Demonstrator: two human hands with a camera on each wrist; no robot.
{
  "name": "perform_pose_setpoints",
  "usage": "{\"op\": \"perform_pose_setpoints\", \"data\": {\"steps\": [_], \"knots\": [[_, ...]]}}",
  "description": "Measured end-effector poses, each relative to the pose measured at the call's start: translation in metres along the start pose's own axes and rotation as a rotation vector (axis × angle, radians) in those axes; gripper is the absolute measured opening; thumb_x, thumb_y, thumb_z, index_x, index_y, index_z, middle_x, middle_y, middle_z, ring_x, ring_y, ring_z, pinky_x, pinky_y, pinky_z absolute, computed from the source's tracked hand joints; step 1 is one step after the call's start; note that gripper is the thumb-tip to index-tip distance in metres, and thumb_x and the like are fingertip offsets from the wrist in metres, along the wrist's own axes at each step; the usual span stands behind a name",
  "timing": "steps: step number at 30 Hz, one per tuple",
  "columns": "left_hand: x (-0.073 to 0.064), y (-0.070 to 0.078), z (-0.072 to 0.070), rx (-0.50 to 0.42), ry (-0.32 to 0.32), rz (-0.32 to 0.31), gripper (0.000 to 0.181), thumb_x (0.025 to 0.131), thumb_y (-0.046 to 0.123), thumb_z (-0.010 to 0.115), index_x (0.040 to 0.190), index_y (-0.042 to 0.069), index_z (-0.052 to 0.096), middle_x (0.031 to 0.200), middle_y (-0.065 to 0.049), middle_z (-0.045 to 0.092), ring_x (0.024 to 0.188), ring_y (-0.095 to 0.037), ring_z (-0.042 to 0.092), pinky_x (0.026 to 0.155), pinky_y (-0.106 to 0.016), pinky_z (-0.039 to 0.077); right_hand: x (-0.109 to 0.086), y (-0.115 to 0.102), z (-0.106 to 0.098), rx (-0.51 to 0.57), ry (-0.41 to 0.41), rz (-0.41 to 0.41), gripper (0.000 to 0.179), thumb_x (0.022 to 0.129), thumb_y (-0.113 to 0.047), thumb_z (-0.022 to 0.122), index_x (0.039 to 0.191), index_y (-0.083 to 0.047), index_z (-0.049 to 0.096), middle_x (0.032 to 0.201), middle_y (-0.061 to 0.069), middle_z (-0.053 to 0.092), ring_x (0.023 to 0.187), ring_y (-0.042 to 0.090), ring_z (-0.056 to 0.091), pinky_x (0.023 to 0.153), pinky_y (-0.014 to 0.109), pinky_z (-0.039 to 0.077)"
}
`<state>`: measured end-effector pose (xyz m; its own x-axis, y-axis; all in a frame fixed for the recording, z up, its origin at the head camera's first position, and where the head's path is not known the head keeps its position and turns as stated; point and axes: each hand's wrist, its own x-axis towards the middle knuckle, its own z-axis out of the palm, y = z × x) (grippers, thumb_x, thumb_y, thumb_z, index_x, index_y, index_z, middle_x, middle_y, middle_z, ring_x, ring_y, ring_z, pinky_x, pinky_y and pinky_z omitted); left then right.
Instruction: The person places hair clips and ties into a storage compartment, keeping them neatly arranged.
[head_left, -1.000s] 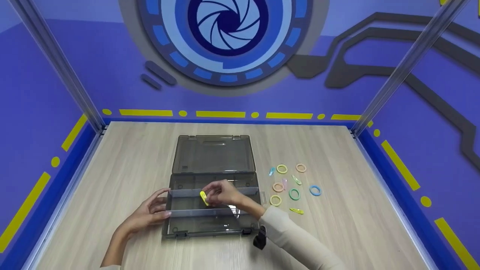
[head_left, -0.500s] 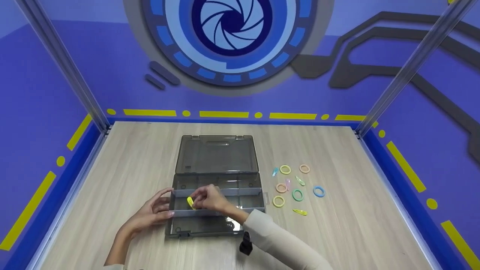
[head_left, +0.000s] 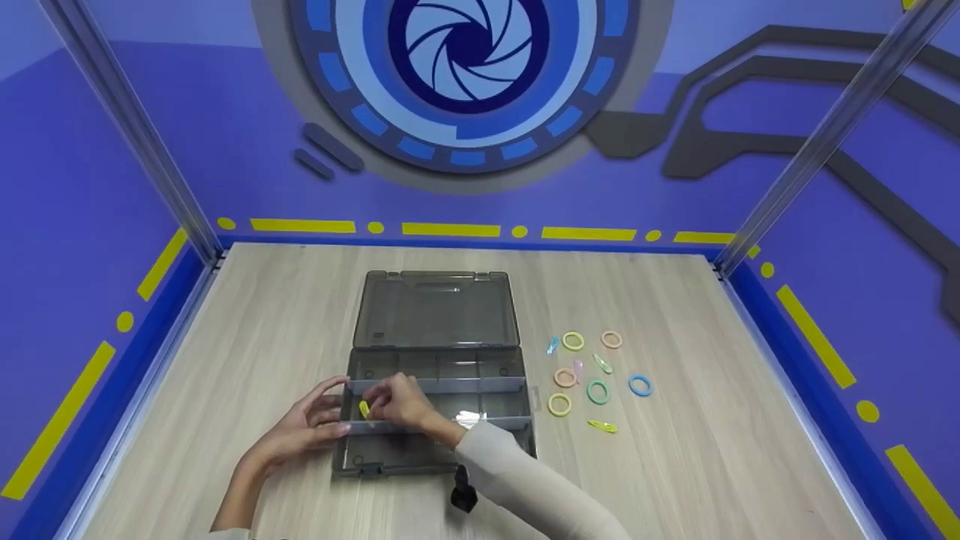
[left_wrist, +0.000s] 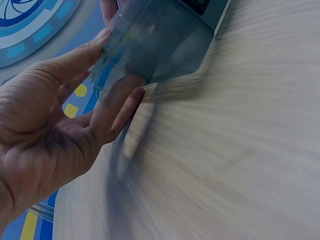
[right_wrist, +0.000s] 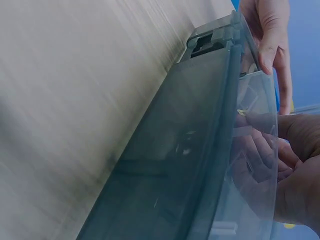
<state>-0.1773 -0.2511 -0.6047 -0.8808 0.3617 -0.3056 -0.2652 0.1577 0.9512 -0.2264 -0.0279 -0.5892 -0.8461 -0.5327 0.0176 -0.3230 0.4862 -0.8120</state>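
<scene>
A smoky see-through storage box (head_left: 401,452) stands on the table with its lid (head_left: 437,311) folded back; dividers split it into compartments. Over the left end of the middle row, my right hand (head_left: 403,403) pinches a yellow snap hair clip (head_left: 364,409). The right wrist view shows that hand (right_wrist: 300,190) through the clear divider, the clip a small yellow spot. My left hand (head_left: 304,426) rests against the box's left side. In the left wrist view its thumb lies at the rim and other fingers touch the outer wall (left_wrist: 175,45).
Right of the box lie loose hair ties, among them a green hair tie (head_left: 598,391) and a blue hair tie (head_left: 640,385). Several snap clips lie among them, including a yellow clip (head_left: 602,426). Blue panels and metal posts (head_left: 810,142) surround the table (head_left: 697,465).
My right hand has moved left and slightly down along the middle row, carrying the yellow hair clip towards the left wall. My left hand stays at the box's side.
</scene>
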Motion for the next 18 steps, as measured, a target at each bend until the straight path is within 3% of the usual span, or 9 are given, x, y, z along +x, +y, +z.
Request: {"op": "perform_pose_setpoints", "data": {"steps": [3, 6, 14, 18], "knots": [[-0.0011, -0.0007, -0.0004, 0.001, -0.002, 0.003, 0.088, 0.096, 0.017, 0.073, 0.164, 0.018, 0.017, 0.157, -0.031, 0.031, 0.136, -0.039, 0.053, 0.103, -0.05, 0.053, 0.0025, -0.0006, 0.0044, -0.033, -0.005, -0.007, 0.017, 0.078, 0.009, 0.074, 0.094, 0.006, 0.079, 0.08, 0.014, 0.078, 0.063, 0.001, 0.059, 0.065, 0.007, 0.043], [-0.0016, -0.0017, -0.0011, 0.004, -0.009, 0.01, 0.087, 0.096, 0.015, 0.072, 0.164, 0.018, 0.018, 0.157, -0.031, 0.031, 0.137, -0.041, 0.051, 0.103, -0.05, 0.052, 0.0049, -0.0015, 0.0076, -0.049, -0.007, 0.002, 0.018, 0.075, 0.01, 0.072, 0.091, 0.005, 0.08, 0.081, 0.014, 0.078, 0.06, -0.003, 0.047, 0.062, 0.007, 0.04], [-0.0001, -0.002, -0.0016, 0.005, -0.021, 0.016, 0.087, 0.096, 0.016, 0.072, 0.163, 0.017, 0.017, 0.157, -0.032, 0.029, 0.138, -0.042, 0.05, 0.102, -0.051, 0.053, 0.0088, -0.0057, 0.0115, -0.072, -0.025, 0.091, 0.018, 0.077, 0.01, 0.076, 0.093, 0.003, 0.081, 0.082, 0.014, 0.079, 0.059, -0.003, 0.048, 0.058, 0.009, 0.04], [-0.0007, -0.0009, -0.002, 0.006, -0.012, 0.009, 0.087, 0.096, 0.016, 0.072, 0.164, 0.018, 0.018, 0.157, -0.032, 0.029, 0.137, -0.039, 0.052, 0.102, -0.051, 0.053, 0.0093, -0.005, 0.0115, -0.083, -0.026, 0.087, 0.016, 0.078, 0.006, 0.079, 0.093, 0.002, 0.081, 0.082, 0.012, 0.079, 0.058, -0.003, 0.046, 0.058, 0.01, 0.039]]}}
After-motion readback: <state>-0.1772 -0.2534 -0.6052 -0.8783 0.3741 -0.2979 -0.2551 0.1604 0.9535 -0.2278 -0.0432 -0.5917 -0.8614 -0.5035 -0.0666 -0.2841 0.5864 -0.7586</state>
